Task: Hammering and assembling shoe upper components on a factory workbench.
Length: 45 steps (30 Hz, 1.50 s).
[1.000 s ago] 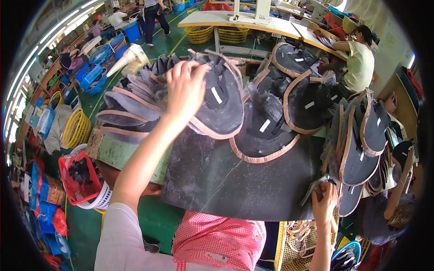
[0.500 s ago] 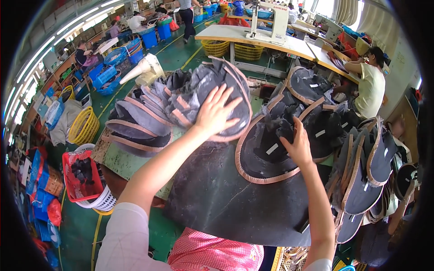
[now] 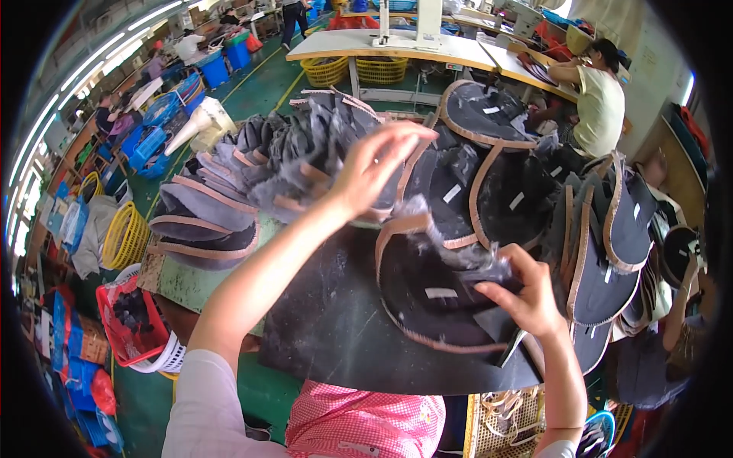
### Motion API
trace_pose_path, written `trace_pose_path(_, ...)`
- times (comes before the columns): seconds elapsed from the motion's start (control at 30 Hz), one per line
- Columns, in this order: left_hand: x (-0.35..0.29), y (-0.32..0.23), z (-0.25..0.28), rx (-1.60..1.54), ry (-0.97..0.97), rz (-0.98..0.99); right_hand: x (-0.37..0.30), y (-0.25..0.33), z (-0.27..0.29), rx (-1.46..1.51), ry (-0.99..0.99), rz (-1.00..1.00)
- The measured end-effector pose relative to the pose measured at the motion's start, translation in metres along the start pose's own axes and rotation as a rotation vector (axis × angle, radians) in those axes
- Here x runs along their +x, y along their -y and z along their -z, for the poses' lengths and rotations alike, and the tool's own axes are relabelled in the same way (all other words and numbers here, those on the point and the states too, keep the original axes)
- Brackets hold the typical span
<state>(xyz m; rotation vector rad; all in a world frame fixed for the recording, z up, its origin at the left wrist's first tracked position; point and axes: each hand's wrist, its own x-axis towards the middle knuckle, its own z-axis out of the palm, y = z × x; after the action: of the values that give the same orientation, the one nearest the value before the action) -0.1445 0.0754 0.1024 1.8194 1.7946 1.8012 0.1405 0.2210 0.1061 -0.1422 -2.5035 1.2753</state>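
Observation:
A black fleece-lined shoe upper (image 3: 416, 305) with tan edging and a white label lies at the front of the dark work board (image 3: 328, 320). My right hand (image 3: 531, 294) grips its fuzzy edge on the right between thumb and fingers. My left hand (image 3: 374, 168) is raised over the right end of a heap of grey, fuzzy uppers (image 3: 282, 160), fingers stretched out, holding nothing. Behind the front piece, more black uppers (image 3: 511, 191) with white labels lie overlapping.
Stacked uppers (image 3: 607, 282) hang at the right edge. A red basket (image 3: 130, 324) with dark scraps stands at left, near a yellow basket (image 3: 128, 237). A cream cone (image 3: 195, 126) lies behind the heap. Beyond are a sewing table (image 3: 397, 47) and a seated person (image 3: 599, 99).
My left hand has lifted off the heap and moved slightly up. My right hand has come nearer with one upper, drawing it away from the others. The whole view has shifted.

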Motion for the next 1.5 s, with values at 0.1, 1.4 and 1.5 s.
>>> trace_pose_path(0.1,-0.026,-0.076,-0.034,-0.471,0.442,0.264,-0.011,0.017,0.005,0.294,0.059,-0.169)
trace_pose_path(1.4,-0.179,-0.08,-0.109,0.128,0.63,0.304,-0.152,0.027,-0.073,0.085,0.245,-0.616)
trace_pose_path(1.5,-0.167,-0.073,-0.118,0.123,0.614,0.37,-0.147,0.031,-0.072,0.106,0.25,-0.617)
